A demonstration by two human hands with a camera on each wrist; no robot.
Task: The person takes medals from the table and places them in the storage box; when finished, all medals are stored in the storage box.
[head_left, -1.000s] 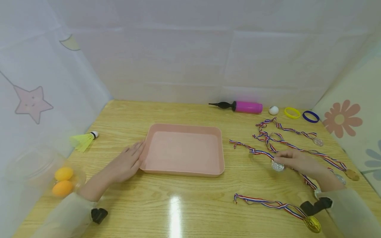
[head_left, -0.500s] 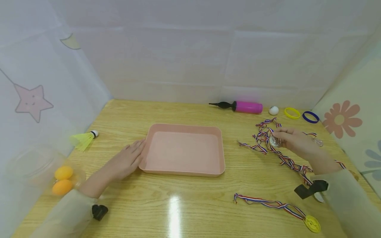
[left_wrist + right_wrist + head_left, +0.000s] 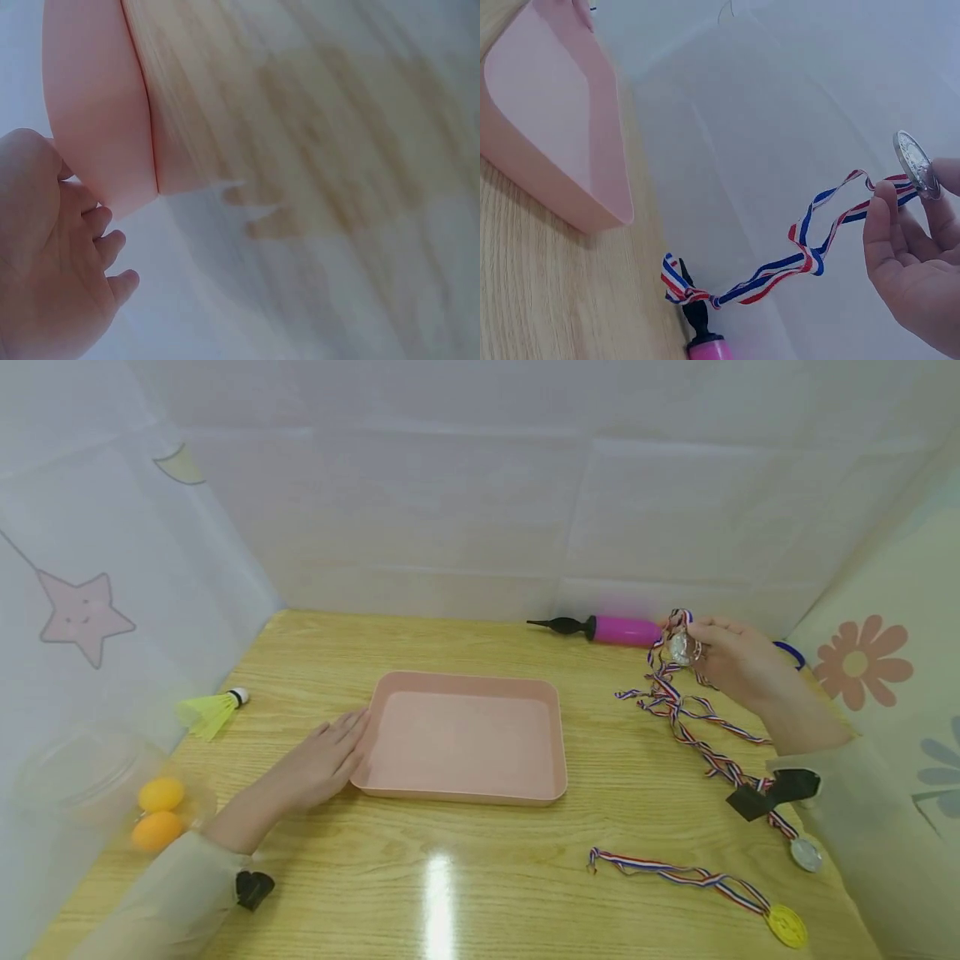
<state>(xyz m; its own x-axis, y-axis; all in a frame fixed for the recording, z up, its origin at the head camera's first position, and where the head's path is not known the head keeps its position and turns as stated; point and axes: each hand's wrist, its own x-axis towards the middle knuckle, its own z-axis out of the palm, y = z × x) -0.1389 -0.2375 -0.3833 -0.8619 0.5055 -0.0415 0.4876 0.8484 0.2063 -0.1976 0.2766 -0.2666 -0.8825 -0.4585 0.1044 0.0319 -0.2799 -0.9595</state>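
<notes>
My right hand [image 3: 738,664] pinches silver medal [image 3: 680,648] at fingertips, raised above table [image 3: 465,877], right of pink tray [image 3: 462,739] and just in front of pink pump [image 3: 611,630]. Its striped ribbon [image 3: 690,714] hangs down, trails onto wood right of tray. My left hand [image 3: 318,768] lies flat, fingers straight, tips touching tray's left rim. Gold medal [image 3: 786,925] lies front-right of tray, second silver medal [image 3: 806,853] beyond it. Yellow shuttlecock [image 3: 210,712] left of tray; two orange balls [image 3: 157,814] further front-left.
</notes>
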